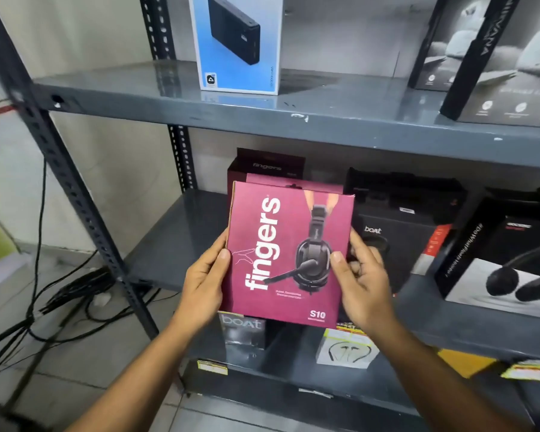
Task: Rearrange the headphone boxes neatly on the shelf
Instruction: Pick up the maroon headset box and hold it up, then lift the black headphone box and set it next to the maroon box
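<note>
A grey metal shelf unit [325, 120] with perforated uprights fills the frame, its boards stocked with boxed electronics. On the middle shelf [175, 241], black boat headphone boxes [396, 226] stand in a row to the right, the nearest one [505, 260] tilted and showing over-ear headphones on its front. Centre frame, a person holds a magenta "fingers" S10 headset box [289, 254] upright in front of the middle shelf, off the board and facing the camera. The left hand [205, 282] grips its left edge, thumb on the front and fingers wrapped behind; the right hand [360, 275] clasps its right edge the same way, thumb pressed to the printed headset. Directly behind it stands a second magenta box [293, 182], and behind that a dark maroon fingers box [270, 165]. On the upper shelf sit a blue-and-white box [237, 42] picturing a black device and, at the right, dark Nirvana boxes [493, 57] leaning. The bottom shelf carries a small boat box [243, 332] and a white neckband earphone pack [345, 349]. Black cables [69, 294] trail across the tiled floor at left.
</note>
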